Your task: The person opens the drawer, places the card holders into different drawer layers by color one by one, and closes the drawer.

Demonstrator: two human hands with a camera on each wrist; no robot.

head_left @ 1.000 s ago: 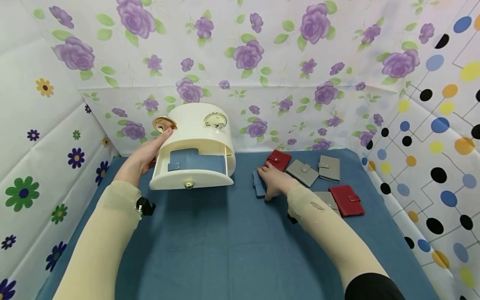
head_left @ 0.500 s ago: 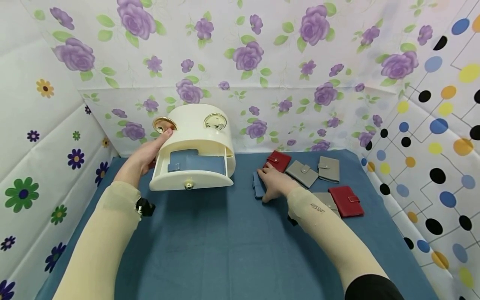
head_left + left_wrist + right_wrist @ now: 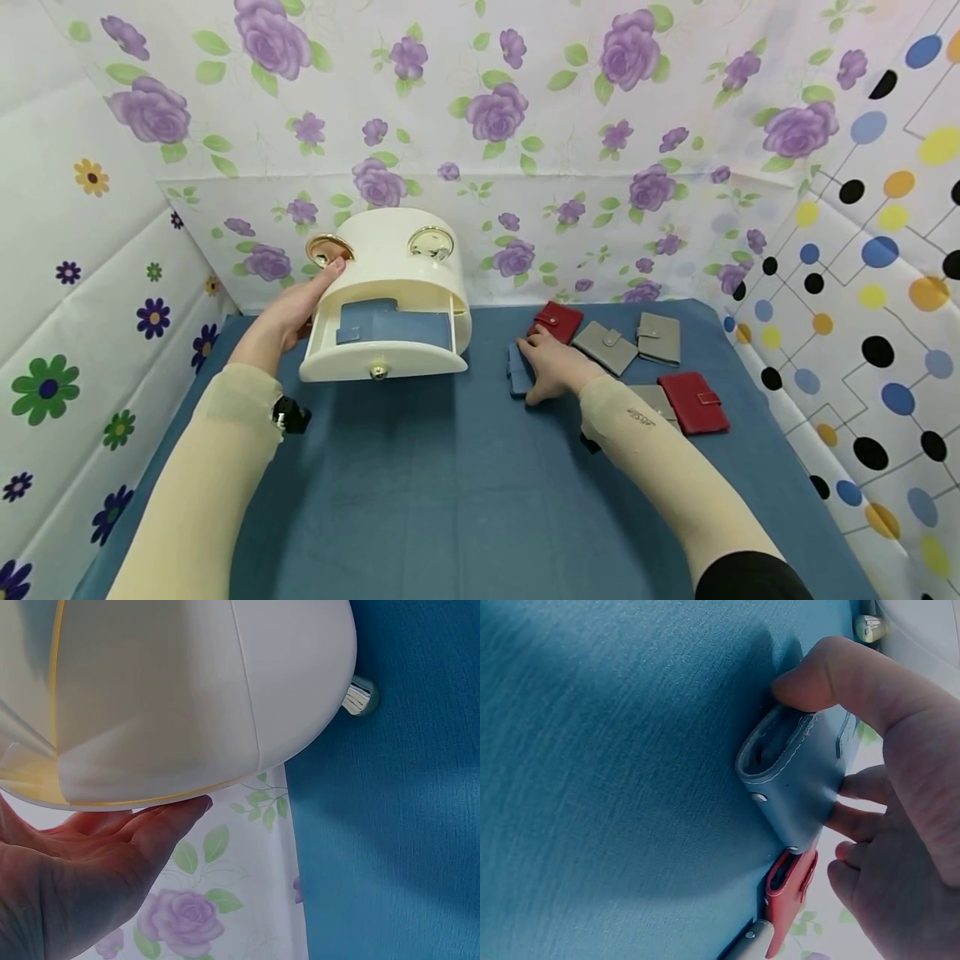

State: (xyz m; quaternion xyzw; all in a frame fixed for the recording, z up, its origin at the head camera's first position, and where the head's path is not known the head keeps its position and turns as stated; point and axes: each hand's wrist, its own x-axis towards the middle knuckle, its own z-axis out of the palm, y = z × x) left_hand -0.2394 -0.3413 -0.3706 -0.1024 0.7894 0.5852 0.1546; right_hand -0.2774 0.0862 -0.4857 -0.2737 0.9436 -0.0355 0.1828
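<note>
A cream-white rounded box (image 3: pixel 393 267) stands at the left with its front drawer (image 3: pixel 378 364) pulled out; blue wallets (image 3: pixel 401 325) lie inside. My left hand (image 3: pixel 288 308) rests on the box's left side, thumb beside one gold-rimmed round ornament (image 3: pixel 327 247). In the left wrist view, the fingers (image 3: pixel 165 832) lie nearly straight along its wall. On the right, a small blue wallet (image 3: pixel 795 772) is between the thumb and fingers of my right hand (image 3: pixel 553 364). The thumb is at its near edge, and the other fingers reach round its far side.
Just behind the right hand lies a red wallet (image 3: pixel 558 319). Grey wallets (image 3: pixel 606 346) and a second red wallet (image 3: pixel 693 402) are spread farther right on the blue cloth (image 3: pixel 480 500). Flowered sheeting (image 3: pixel 495 200) closes off the back, with patterned sheets at both sides.
The right thumb has shifted slightly toward the near left on the blue wallet. The left hand, box and other wallets stay where they were.
</note>
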